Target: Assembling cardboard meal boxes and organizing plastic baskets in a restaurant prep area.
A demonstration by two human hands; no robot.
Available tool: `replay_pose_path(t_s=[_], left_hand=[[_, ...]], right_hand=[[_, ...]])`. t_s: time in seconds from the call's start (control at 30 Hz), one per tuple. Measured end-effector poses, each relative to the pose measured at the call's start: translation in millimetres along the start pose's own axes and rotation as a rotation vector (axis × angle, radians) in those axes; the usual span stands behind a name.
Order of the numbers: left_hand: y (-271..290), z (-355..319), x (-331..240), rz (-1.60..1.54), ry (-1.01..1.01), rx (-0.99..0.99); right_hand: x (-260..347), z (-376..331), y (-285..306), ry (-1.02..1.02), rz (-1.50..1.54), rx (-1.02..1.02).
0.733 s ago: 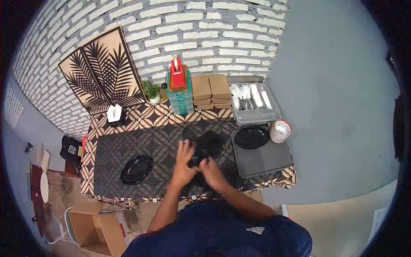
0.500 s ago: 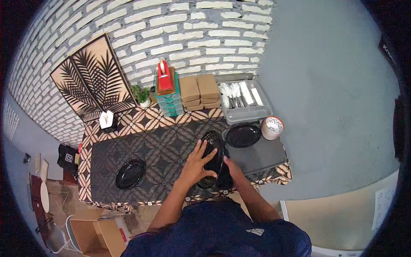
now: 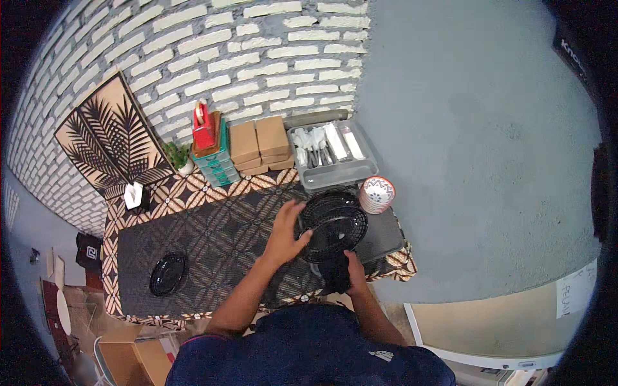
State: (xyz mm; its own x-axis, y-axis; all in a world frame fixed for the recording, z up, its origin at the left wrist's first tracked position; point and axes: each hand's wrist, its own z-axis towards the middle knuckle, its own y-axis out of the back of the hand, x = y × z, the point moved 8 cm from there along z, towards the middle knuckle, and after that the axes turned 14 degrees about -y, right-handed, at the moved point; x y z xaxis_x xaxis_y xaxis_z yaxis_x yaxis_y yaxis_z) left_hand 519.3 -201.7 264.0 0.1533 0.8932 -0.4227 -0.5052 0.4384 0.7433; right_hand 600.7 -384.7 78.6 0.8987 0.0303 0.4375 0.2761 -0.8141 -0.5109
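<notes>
A black oval woven-look basket (image 3: 340,233) is tilted above the right part of the table, overlapping another black basket (image 3: 325,198) behind it. My right hand (image 3: 355,270) is closed at its near rim, thumb at the edge. A black cloth (image 3: 335,275) hangs bunched in that hand, under the basket. My left hand (image 3: 283,235) is at the basket's left side with fingers spread; its thumb reaches the rim, and I cannot tell whether it touches. A third black oval basket (image 3: 168,274) lies on the dark mat to the left.
Patterned bowls (image 3: 377,194) stand stacked at the right edge. Behind are a grey cutlery tray (image 3: 335,177), brown cartons (image 3: 244,143), a teal drawer box (image 3: 217,168) with a red tape dispenser (image 3: 204,128), a plant (image 3: 177,154) and a tissue holder (image 3: 134,197).
The held basket has moved right, over the basket behind it, and its inside now faces up more. My left hand has come off its face to the left side. The view has shifted.
</notes>
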Motion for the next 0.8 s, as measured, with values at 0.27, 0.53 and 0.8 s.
replay_pose_path(t_s=[0.27, 0.53, 0.8], left_hand=[[-77, -10, 76, -0.328, 0.272, -0.091], [-104, 38, 120, -0.051, 0.263, 0.126], [-101, 16, 95, 0.278, 0.074, 0.079]], right_hand=[[44, 20, -7, -0.093, -0.167, -0.050], [73, 4, 44, 0.020, -0.256, -0.050], [70, 6, 94, 0.112, -0.351, -0.204]])
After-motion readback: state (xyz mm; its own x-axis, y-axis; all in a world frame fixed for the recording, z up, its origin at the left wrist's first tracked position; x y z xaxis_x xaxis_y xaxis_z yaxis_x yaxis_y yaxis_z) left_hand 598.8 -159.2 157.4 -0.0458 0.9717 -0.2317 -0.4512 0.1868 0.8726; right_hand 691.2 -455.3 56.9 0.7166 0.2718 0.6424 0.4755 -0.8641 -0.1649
